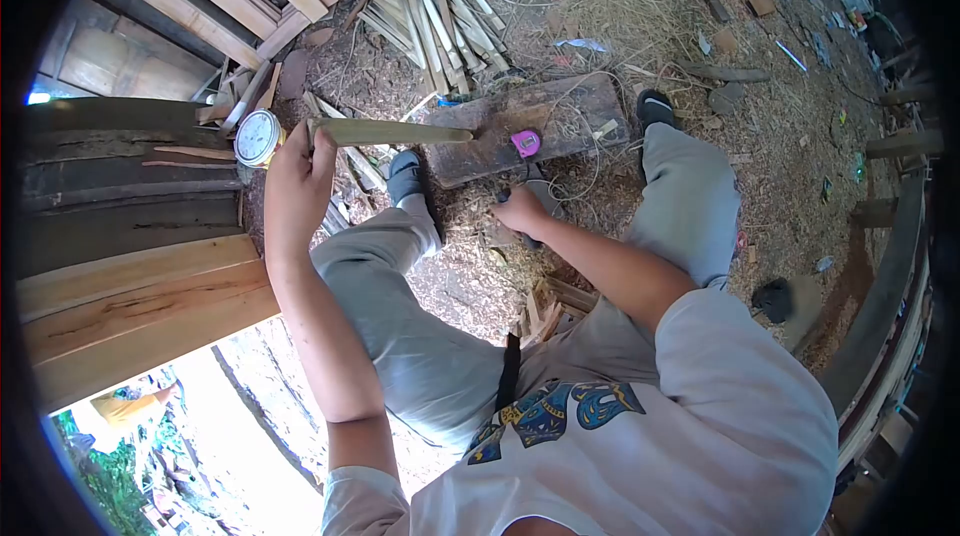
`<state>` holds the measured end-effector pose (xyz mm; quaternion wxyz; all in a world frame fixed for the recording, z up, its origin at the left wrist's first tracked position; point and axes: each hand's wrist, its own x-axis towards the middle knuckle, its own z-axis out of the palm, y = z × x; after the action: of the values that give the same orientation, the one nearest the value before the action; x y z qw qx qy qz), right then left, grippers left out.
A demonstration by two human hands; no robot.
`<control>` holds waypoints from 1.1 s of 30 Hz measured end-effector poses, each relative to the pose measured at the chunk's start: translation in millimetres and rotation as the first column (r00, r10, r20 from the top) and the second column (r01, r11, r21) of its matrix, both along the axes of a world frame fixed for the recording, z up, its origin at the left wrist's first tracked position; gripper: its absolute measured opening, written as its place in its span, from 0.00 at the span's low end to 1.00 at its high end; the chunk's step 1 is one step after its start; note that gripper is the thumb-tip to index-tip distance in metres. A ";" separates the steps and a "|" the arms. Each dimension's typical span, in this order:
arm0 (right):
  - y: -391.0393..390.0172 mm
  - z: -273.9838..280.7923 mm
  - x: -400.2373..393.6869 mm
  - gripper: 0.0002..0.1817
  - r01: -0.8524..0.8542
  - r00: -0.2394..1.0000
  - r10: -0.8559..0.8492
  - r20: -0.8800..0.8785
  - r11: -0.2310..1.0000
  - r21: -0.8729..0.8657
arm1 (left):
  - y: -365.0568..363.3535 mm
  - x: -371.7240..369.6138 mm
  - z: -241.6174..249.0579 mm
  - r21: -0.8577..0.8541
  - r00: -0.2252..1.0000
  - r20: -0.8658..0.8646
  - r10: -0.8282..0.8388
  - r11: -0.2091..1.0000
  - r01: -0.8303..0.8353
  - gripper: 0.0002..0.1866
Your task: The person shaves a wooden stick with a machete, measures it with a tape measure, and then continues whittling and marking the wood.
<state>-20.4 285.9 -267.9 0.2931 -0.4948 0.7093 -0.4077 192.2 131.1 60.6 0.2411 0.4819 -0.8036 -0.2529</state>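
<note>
My left hand (300, 168) is closed around one end of a flat strip of bamboo or wood (400, 132). The strip points right, its far tip over a worn wooden plank (460, 158) on the ground. Below the plank, my right hand (520, 212) is wrapped around a dark-handled tool (502, 196). A grey, blade-like part shows beside that hand, but its full shape is hidden. On the plank lies a pink tape measure (525, 143), with thin cord or fibre loops (590, 151) to its right. Beside my left wrist stands a white-lidded bucket (259, 138).
A pile of thin wooden strips (440, 21) lies beyond the plank. Stacked boards (140, 286) run along the left side. Shavings and straw (620, 26) cover the ground. Offcuts (555, 306) lie between my legs, and a wooden rail (890, 276) curves along the right.
</note>
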 end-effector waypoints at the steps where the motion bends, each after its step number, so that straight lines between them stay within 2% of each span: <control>1: -0.6 -1.6 -8.3 0.17 -0.018 0.977 -0.067 0.202 0.921 0.390 | 0.9 0.6 -0.3 -0.006 1.000 0.003 -0.004 1.000 0.004 0.16; 2: -2.6 -4.0 -11.2 0.19 -0.121 0.912 -0.202 0.357 0.698 0.706 | 4.2 1.5 -0.9 0.039 1.000 -0.025 0.007 0.999 -0.006 0.15; 4: -4.9 9.5 -7.7 0.19 -0.112 0.924 -0.178 0.337 0.719 0.686 | 8.0 -1.8 0.4 0.087 0.999 -0.045 0.015 0.996 -0.011 0.14; 5: -5.4 18.1 -4.9 0.20 -0.104 0.940 -0.148 0.308 0.736 0.669 | 8.5 -4.0 -0.3 0.039 0.997 -0.072 0.007 0.999 -0.004 0.13; 6: -7.5 11.8 2.6 0.19 -0.062 0.888 -0.234 0.396 0.793 0.606 | 8.9 -5.4 -0.5 -0.009 0.995 -0.099 -0.001 1.000 0.001 0.13; 7: -11.2 28.3 7.2 0.19 -0.063 0.887 -0.232 0.398 0.794 0.605 | 8.7 -6.5 -0.6 -0.011 0.995 -0.097 -0.001 1.000 0.000 0.13; 9: -21.5 65.9 10.4 0.19 -0.027 0.866 -0.237 0.440 0.857 0.514 | 5.3 -9.7 -1.7 -0.329 0.996 -0.088 -0.030 0.944 0.000 0.13; 10: -26.6 80.5 11.0 0.17 -0.055 0.878 -0.172 0.446 0.891 0.451 | 1.1 -9.2 -3.4 -0.350 0.996 -0.085 -0.032 0.937 0.000 0.11; 11: -31.2 95.1 10.7 0.17 -0.051 0.878 -0.173 0.447 0.894 0.446 | 0.0 -11.6 -8.6 -0.355 0.996 -0.086 -0.036 0.935 0.003 0.11; 13: -38.1 136.7 8.5 0.18 -0.136 0.831 -0.064 0.553 0.940 0.314 | 0.1 -16.5 -16.9 -0.078 0.899 -0.438 -0.008 0.996 -0.030 0.09; 14: -40.1 152.0 8.7 0.18 -0.137 0.833 -0.059 0.550 0.941 0.309 | 4.1 -23.3 -14.6 -0.073 0.880 -0.474 -0.010 0.997 -0.027 0.08; 16: -41.2 178.8 7.6 0.17 -0.127 0.745 0.065 0.664 0.991 0.046 | 8.5 -34.9 -13.9 -0.117 0.863 -0.503 -0.040 0.993 -0.022 0.09; 17: -40.1 192.0 3.2 0.17 -0.132 0.747 0.071 0.661 0.990 0.042 | 10.1 -40.9 -13.5 -0.157 0.848 -0.526 -0.073 0.987 -0.013 0.09; 19: -35.9 215.8 -8.1 0.17 -0.115 0.777 0.145 0.613 0.989 -0.088 | 12.5 -53.0 -14.9 -0.168 0.827 -0.556 -0.086 0.986 -0.010 0.08; 20: -34.4 222.3 -14.9 0.21 -0.123 0.729 0.190 0.657 0.981 -0.147 | 11.6 -57.5 -18.6 -0.201 0.827 -0.552 -0.108 0.980 -0.006 0.06; 23: -23.8 262.0 -36.5 0.24 -0.129 0.722 0.220 0.656 0.974 -0.184 | 22.2 -77.3 -13.6 -0.228 0.827 -0.552 -0.113 0.973 -0.019 0.04; 24: -19.2 279.4 -40.4 0.28 -0.132 0.706 0.224 0.672 0.974 -0.186 | 24.3 -83.8 -11.9 -0.313 0.843 -0.512 -0.164 0.950 -0.006 0.04; 26: -16.9 292.1 -46.3 0.27 -0.130 0.726 0.234 0.646 0.970 -0.205 | 26.4 -91.9 -12.8 -0.437 0.865 -0.430 -0.257 0.898 0.050 0.05; 29: -14.4 302.0 -51.4 0.28 -0.108 0.747 0.230 0.624 0.968 -0.228 | 32.8 -105.6 -16.6 -0.478 0.866 -0.415 -0.279 0.877 0.054 0.05; 33: -12.9 304.7 -60.5 0.28 -0.073 0.710 0.212 0.672 0.971 -0.230 | 47.6 -125.8 -10.9 -0.483 0.869 -0.417 -0.266 0.875 0.036 0.06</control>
<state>-81.0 273.0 36.8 0.5196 -0.3852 0.4667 -0.6032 66.4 178.8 49.7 0.5148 0.2685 -0.7933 -0.1830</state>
